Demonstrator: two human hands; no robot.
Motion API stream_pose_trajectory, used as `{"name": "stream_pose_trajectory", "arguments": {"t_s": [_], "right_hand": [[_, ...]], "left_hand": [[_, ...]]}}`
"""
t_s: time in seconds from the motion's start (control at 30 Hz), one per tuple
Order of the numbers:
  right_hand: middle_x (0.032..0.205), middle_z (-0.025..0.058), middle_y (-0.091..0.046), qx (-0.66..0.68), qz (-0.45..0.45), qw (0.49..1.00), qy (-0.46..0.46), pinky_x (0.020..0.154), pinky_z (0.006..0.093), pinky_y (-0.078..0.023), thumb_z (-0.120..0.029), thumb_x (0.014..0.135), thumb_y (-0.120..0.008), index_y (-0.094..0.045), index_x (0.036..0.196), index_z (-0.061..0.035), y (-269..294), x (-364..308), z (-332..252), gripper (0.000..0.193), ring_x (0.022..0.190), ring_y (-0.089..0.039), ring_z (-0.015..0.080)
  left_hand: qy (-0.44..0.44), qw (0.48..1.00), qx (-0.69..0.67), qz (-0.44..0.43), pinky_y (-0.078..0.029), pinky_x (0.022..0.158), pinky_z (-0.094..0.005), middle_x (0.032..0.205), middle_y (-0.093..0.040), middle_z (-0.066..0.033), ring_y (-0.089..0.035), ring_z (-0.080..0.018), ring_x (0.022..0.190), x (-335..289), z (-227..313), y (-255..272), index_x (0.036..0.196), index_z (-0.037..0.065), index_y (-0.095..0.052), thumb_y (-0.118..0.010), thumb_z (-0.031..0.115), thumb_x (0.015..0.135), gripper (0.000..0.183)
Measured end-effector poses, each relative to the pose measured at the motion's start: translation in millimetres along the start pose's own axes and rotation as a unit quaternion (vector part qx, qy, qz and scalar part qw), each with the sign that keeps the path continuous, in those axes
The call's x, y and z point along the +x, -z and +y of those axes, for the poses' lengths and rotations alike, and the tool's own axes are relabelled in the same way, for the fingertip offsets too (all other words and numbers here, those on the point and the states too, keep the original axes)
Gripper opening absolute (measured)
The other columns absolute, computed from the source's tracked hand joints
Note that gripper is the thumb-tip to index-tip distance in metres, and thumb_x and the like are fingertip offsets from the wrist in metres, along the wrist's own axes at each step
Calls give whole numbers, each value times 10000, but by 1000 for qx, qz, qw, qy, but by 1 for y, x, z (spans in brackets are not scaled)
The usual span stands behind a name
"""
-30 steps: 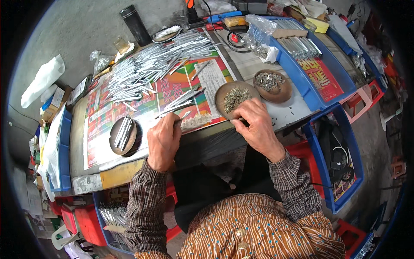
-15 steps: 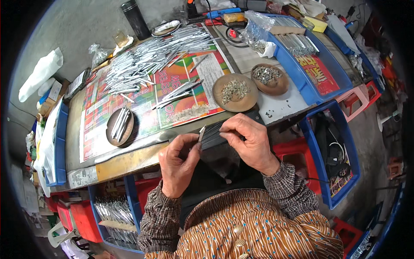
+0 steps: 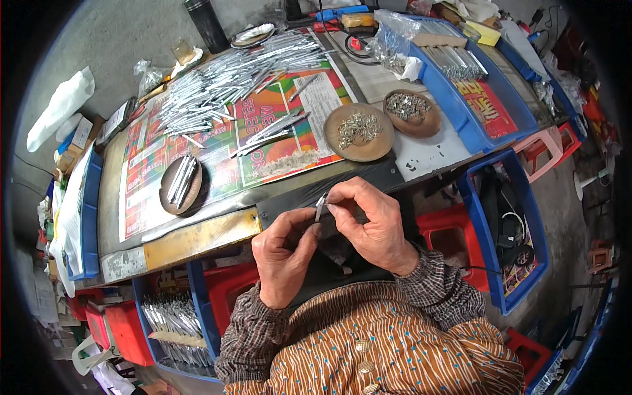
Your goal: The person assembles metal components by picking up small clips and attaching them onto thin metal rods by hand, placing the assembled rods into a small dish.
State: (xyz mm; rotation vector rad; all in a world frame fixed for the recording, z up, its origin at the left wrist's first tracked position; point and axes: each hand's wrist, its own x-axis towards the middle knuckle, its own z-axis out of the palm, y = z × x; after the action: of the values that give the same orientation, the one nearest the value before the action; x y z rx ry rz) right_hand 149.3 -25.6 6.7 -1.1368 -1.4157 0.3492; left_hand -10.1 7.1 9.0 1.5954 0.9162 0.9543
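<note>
My left hand [image 3: 284,255] pinches a slim silvery metal piece [image 3: 319,210] between thumb and fingers, its tip pointing up. Closed in a pinch at that tip, my right hand [image 3: 374,227] almost meets the left; whatever its fingertips hold is too small to name. Beyond the hands stands a round wooden dish [image 3: 340,153] with a heap of tiny brass-coloured parts [image 3: 359,131]. Beside it, a smaller brown dish [image 3: 431,125] carries darker metal bits [image 3: 407,107]. Another small dish [image 3: 170,204], at the left, holds several silvery metal sticks [image 3: 183,179].
Many silvery sticks [image 3: 217,85] lie piled on a colourful printed sheet [image 3: 148,207] covering the table. A blue tray [image 3: 490,135] occupies the right side. Below the table edge are blue bins [image 3: 541,263] and red stools [image 3: 447,220]. A dark flask [image 3: 205,26] stands at the back.
My right hand has moved left and my left hand slightly right, bringing the right fingertips to the metal piece's tip. The piece stays in my left hand.
</note>
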Motion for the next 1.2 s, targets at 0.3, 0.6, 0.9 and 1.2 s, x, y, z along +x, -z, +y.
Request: {"name": "stream_pose_trajectory", "arguments": {"t_s": [0.3,0.6,0.9,1.2], "right_hand": [[845,72,-588,-8,-9,1000,0,661,306,-498,74,781,-640,-558,944,-21,0,-2,2,206,754,-612,200],[842,86,-582,-17,-22,1000,-1,681,323,-499,75,775,-641,-551,945,-17,0,-2,2,213,771,-612,227],[831,107,-567,-52,-12,998,40,701,350,-490,80,751,-649,-535,938,-16,-1,-1,1,239,776,-602,276],[878,76,-653,4,1,1000,-25,681,259,-538,43,823,-668,-556,1012,1,-2,-5,5,223,765,-638,122]], "left_hand": [[-32,999,32,-3,-405,522,-166,772,-652,-4,-505,-11,613,-2,-3,-2,1051,-31,-640,-650,-32,848,203],[-44,997,66,6,-411,531,-168,758,-641,4,-510,-14,612,-2,0,-3,1034,-23,-654,-655,-53,828,208],[-196,957,205,55,-494,574,-285,809,-643,-113,-617,-222,638,1,-4,-6,1026,23,-663,-691,-80,724,320],[-236,937,252,60,-509,576,-332,776,-623,-128,-639,-272,668,4,-7,-7,1031,31,-664,-676,-96,707,348]]}}
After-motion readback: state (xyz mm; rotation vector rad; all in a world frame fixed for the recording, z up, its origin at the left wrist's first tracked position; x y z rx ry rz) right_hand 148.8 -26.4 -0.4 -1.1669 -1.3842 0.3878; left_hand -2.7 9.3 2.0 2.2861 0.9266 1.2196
